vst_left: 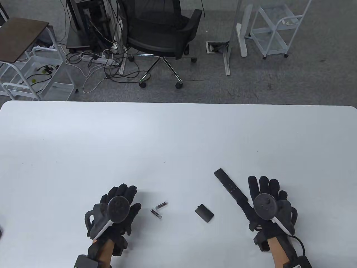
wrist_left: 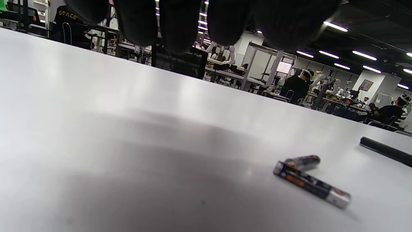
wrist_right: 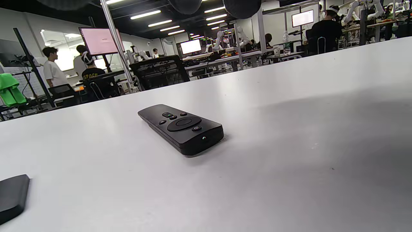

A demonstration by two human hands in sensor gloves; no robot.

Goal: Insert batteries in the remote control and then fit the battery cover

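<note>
"SPACE" on a black shirt (wrist_left: pixel 67 14)

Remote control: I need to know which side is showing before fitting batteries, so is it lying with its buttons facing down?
No, the remote control lies on the table with its buttons facing up.

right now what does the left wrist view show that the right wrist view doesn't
Only the left wrist view shows the two small cylindrical batteries lying close together, and the left hand's gloved fingertips above the table. Only the right wrist view shows the remote's buttons facing up and the flat black battery cover. Both show the slim black remote control and the white table.
</note>
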